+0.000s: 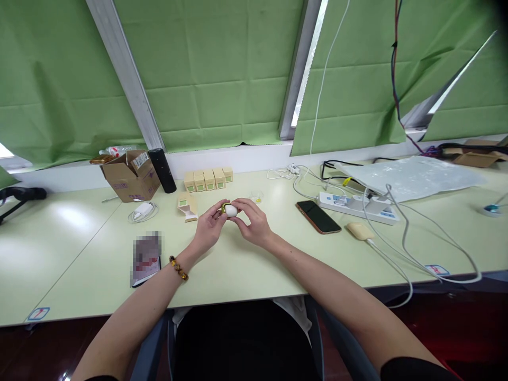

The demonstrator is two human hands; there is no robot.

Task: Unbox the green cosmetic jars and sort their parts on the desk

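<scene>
Between the two hands, above the pale green table [246, 270], sits a small white egg-shaped case [230, 211] with a yellow-green edge. Left hand [209, 228] closes thumb and fingers on its left side; a beaded bracelet [178, 268] circles that wrist. Right hand [254, 222] curls fingertips over the top and right side of the case. Both hands grip it together.

Just beyond the left hand lies an opened small carton [188, 206]; farther back stands a row of small boxes [208, 179] with green panels, print too small to read. Right of the right hand lies a dark phone [318, 216], then a power strip [357, 203], label illegible. Far left of the left hand: a cardboard box [130, 177], its sticker unreadable.
</scene>
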